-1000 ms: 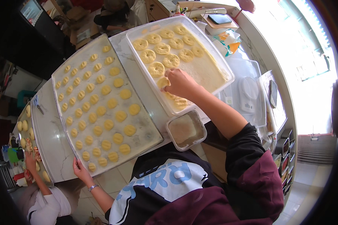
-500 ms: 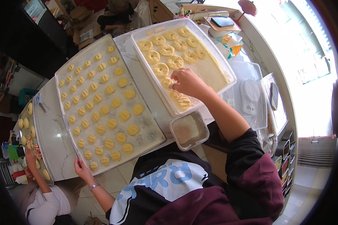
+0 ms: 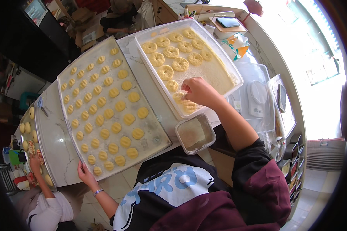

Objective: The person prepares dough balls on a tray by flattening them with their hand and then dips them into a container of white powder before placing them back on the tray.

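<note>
A large metal tray [image 3: 151, 129] holds rows of pale dough pieces, many ridged. My left hand [image 3: 86, 173] grips its near-left edge. To its right, a white plastic container [image 3: 230, 89] holds flattened dough rounds with centre dimples on a floury base. My right hand [image 3: 200, 92] is inside that container, fingers curled down over the dough pieces [image 3: 188, 108] at its near-left corner; what its fingertips hold is hidden. A smaller square container [image 3: 195, 135] with a little powder inside sits beside the tray, just in front of the large container.
Right side: clear lid [image 3: 269, 115], kitchen scale [image 3: 256, 100], phone [image 3: 228, 22], window. Scissors [image 3: 41, 106] lie left of the tray. A co-worker's hand [image 3: 36, 164] is at another tray [image 3: 53, 169] at lower left; another person [image 3: 117, 21] is beyond the table.
My right hand has shifted slightly right and down over the dough, fingers still curled. My left hand stays on the tray's edge. The view has shifted slightly.
</note>
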Demonstrator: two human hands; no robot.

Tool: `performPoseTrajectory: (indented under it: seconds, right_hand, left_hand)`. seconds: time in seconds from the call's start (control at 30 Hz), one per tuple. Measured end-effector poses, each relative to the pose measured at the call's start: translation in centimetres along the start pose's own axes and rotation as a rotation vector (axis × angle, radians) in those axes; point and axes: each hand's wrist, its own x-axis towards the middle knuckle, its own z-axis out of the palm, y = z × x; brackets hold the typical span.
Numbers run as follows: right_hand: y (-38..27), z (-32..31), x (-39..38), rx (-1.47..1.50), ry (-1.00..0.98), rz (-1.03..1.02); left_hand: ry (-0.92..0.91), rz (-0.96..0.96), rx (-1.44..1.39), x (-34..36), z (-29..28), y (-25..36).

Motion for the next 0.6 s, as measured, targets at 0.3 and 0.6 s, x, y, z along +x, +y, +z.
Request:
performPoseTrajectory:
  seconds: [0.3,0.6]
  right_hand:
    - [0.4,-0.5,-1.4,-0.016,-0.21,0.009]
    - [0.8,0.9,-1.4,0.033,-0.117,-0.126]
  left_hand:
    - [-0.012,0.011,-0.01,0.2,-0.1,-0.4]
    - [0.008,0.026,0.009,0.1,0.1,-0.3]
